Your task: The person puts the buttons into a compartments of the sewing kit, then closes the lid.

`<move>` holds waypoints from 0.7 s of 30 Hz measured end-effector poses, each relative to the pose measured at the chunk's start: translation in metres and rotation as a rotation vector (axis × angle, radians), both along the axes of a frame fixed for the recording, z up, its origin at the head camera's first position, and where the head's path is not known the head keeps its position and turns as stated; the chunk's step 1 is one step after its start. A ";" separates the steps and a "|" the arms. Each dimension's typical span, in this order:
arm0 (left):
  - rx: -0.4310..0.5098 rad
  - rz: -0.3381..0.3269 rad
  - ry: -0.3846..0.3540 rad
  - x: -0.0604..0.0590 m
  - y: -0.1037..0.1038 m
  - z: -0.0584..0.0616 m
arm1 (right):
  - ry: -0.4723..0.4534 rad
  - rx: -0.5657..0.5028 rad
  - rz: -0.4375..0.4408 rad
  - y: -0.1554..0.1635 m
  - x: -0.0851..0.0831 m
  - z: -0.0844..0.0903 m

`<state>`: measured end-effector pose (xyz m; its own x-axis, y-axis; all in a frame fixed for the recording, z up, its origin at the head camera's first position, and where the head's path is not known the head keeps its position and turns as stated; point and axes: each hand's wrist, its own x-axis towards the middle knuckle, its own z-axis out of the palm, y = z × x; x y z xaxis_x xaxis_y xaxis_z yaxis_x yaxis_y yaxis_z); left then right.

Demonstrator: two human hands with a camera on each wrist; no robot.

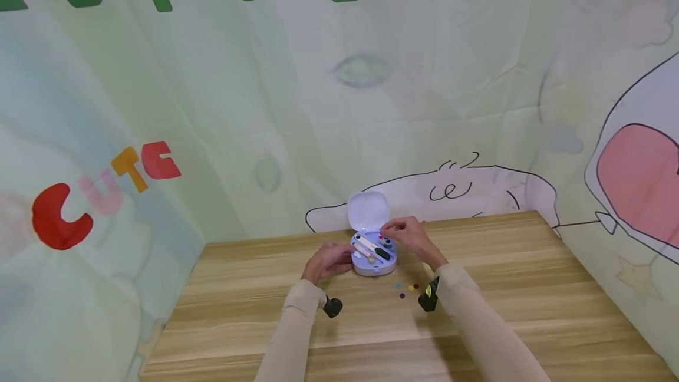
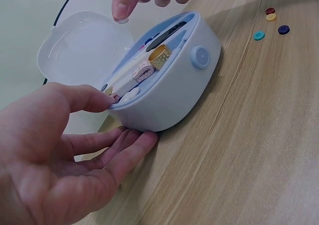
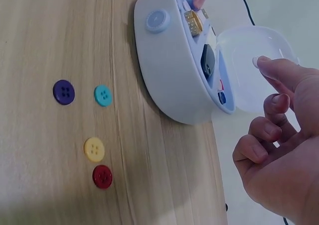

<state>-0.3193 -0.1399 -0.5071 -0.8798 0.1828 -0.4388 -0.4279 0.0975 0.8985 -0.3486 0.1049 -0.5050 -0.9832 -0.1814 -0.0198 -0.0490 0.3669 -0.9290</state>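
Observation:
An open sewing kit box, white with a light blue inner tray, stands near the wall with its lid raised. My left hand grips its left end, thumb on the rim and fingers low against the side. In the tray lie a gold thimble, a rolled tape measure and a black-handled tool. My right hand is over the tray's right part, pinching a small white disc at the fingertips; most of the disc is hidden.
Near the box's front right, purple, teal, yellow and red buttons lie on the wooden table. A printed cloth hangs behind the table.

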 end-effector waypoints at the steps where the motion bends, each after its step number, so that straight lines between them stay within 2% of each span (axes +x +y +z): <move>1: 0.001 -0.001 -0.004 0.000 0.000 0.000 | -0.004 -0.001 -0.003 0.000 0.000 0.000; 10: -0.016 -0.012 0.002 -0.003 0.001 -0.003 | -0.032 0.002 0.022 0.000 -0.002 0.003; 21: -0.008 0.003 0.002 -0.003 0.001 -0.004 | 0.032 0.066 0.049 0.018 0.001 0.006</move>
<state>-0.3221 -0.1387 -0.5112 -0.8812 0.1763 -0.4387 -0.4267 0.1031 0.8985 -0.3476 0.1230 -0.4987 -0.9734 -0.2290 -0.0017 -0.0980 0.4233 -0.9007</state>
